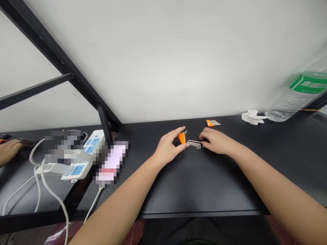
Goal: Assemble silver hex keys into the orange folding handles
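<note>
My left hand (pixel 167 146) grips an orange hex key holder (pixel 182 137) between thumb and fingers, low over the black table. A short metal end sticks out at the holder's top. Several L-shaped hex keys (pixel 194 145) lie side by side between my two hands, their bent ends toward the right. My right hand (pixel 216 140) has its fingers curled and pinched at the right end of one key, whose tip is hidden by the fingers. Farther back, a second orange holder (pixel 209 123) with several hex keys in it rests on the table.
A crumpled white tissue (pixel 252 117) and a large clear bottle (pixel 293 98) with a green label are at the right by the wall. On the left are a phone (pixel 112 163) with a cable, a white power strip (pixel 84 163) and a black metal frame (pixel 76 78). Another person's hand (pixel 10 149) shows far left.
</note>
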`<state>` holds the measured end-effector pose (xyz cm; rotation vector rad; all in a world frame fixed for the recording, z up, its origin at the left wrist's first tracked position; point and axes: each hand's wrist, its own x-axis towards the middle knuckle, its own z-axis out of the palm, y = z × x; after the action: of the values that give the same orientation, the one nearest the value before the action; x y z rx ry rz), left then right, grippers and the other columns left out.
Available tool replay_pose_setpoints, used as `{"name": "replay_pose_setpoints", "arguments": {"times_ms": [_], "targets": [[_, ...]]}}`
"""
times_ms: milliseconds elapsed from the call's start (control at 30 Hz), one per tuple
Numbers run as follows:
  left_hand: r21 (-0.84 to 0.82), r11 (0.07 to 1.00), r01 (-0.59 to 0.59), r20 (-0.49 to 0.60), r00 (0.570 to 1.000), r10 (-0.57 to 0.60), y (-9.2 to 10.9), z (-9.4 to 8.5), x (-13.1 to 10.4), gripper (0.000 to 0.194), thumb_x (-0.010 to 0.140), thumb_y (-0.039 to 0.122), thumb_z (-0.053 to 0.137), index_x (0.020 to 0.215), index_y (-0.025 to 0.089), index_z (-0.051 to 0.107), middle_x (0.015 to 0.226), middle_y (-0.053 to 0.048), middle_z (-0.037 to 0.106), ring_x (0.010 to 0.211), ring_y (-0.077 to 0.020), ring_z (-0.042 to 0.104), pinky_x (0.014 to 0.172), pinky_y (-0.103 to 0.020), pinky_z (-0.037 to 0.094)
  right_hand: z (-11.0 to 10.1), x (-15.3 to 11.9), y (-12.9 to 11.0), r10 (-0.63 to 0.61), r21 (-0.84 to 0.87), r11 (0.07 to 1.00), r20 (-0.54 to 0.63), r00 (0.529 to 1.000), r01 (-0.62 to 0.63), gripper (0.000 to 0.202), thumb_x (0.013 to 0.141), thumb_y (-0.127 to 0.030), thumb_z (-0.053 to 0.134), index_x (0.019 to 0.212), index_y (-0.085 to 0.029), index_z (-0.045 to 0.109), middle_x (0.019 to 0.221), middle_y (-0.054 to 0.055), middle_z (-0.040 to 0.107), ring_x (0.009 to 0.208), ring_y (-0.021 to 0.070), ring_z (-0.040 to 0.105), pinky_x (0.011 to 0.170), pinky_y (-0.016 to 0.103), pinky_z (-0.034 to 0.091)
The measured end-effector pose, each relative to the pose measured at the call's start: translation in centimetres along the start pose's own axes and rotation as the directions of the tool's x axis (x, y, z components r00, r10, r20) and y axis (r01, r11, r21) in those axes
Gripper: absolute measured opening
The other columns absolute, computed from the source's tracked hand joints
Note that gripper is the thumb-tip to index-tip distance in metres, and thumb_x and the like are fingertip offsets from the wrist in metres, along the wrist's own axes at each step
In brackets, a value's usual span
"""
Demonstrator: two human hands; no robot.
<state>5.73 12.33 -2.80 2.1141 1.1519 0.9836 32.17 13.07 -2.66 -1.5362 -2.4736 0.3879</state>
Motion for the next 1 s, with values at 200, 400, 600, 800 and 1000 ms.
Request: {"name": "replay_pose_setpoints", "arguments": {"times_ms": [200,400,600,800,1000], "targets": [[0.019,1.000,0.007,0.053,0.999,-0.008,-0.3,0.0,-0.1,0.069,0.078,0.039,0.086,0.142,0.030,0.060,0.134,-0.003,0.070,0.120,-0.0232,0.069,0.110,-0.038,0.054,-0.6,-0.1,0.1,0.265,-0.014,0.964,0.067,0.962,-0.264,0.008,0.076,-0.015,0.064,0.075,-0.021,0.059,0.086,0.005,0.068,0.066,0.0166,0.060,0.054,0.028,0.039],[0.064,0.998,-0.005,0.024,1.000,0.003,-0.5,0.1,0.1,0.057,0.077,0.040,0.087,0.128,0.024,0.069,0.126,-0.004,0.074,0.114,-0.0236,0.070,0.107,-0.039,0.055,-0.7,0.0,0.1,0.012,0.168,0.986,-0.139,0.990,0.011,0.018,0.089,-0.013,0.053,0.097,-0.021,0.067,0.093,0.005,0.072,0.081,0.0190,0.065,0.072,0.031,0.049],[0.078,0.997,0.004,0.001,1.000,-0.004,-0.3,0.0,0.2,0.053,0.077,0.040,0.087,0.125,0.024,0.071,0.119,-0.004,0.076,0.106,-0.0224,0.072,0.099,-0.036,0.057,-1.3,-0.5,-1.3,-0.171,0.239,0.931,-0.377,0.910,0.274,0.023,0.099,-0.019,0.050,0.100,-0.021,0.073,0.096,0.007,0.072,0.084,0.0193,0.067,0.076,0.034,0.052],[0.105,0.993,-0.061,0.017,0.998,0.060,-0.6,0.0,0.1,0.054,0.078,0.041,0.087,0.126,0.023,0.070,0.120,-0.005,0.076,0.107,-0.0228,0.072,0.099,-0.037,0.057,-1.3,-0.7,-1.5,-0.320,0.131,0.901,-0.445,0.836,0.414,0.026,0.099,-0.014,0.049,0.102,-0.021,0.074,0.097,0.007,0.071,0.084,0.0179,0.067,0.074,0.032,0.054],[0.161,0.974,-0.161,0.114,0.983,0.144,-0.1,0.4,-0.1,0.053,0.078,0.043,0.086,0.125,0.023,0.070,0.121,-0.006,0.076,0.111,-0.0253,0.072,0.106,-0.042,0.053,-0.7,-1.2,-2.5,-0.361,0.133,0.889,-0.386,0.849,0.439,0.026,0.100,-0.013,0.050,0.111,-0.023,0.071,0.107,0.008,0.066,0.083,0.0161,0.064,0.072,0.030,0.054]]}}
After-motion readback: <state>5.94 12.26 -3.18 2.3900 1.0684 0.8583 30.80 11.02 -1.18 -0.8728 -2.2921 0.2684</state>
